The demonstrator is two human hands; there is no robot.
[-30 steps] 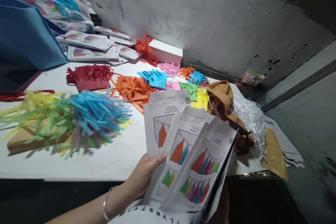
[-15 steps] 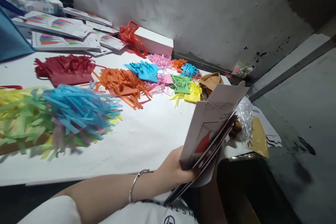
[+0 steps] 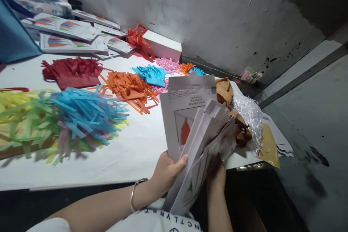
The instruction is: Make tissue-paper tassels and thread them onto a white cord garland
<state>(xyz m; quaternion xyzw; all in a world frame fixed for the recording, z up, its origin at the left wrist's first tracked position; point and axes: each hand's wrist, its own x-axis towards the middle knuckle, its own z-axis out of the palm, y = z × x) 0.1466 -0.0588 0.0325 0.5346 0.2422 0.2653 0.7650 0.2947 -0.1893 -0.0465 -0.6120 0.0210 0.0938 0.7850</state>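
My left hand (image 3: pixel 167 172) is closed round the lower edge of a flat white box (image 3: pixel 175 116) printed "Tassel Bunting", with an orange tassel picture on its front. Its thumb presses against more flattened white boxes (image 3: pixel 199 145), fanned out beside the first. From the right, my right hand (image 3: pixel 216 175) grips this stack, its fingers partly hidden behind the boxes. The stack is held upright above the table's front edge, close to my body. A silver bracelet circles my left wrist.
Blue tissue tassels (image 3: pixel 87 112), an orange tassel bundle (image 3: pixel 130 88) and a dark red one (image 3: pixel 73 70) lie on the white table (image 3: pixel 122 156). Packaged boxes (image 3: pixel 65 27) are piled at back left. Right of the stack sit brown paper tassels (image 3: pixel 224 90) and clear plastic strands (image 3: pixel 248 116).
My right hand has come into view, gripping the stack from the right. The boxes have shifted left and turned, so the printed front faces me and more flattened boxes show.
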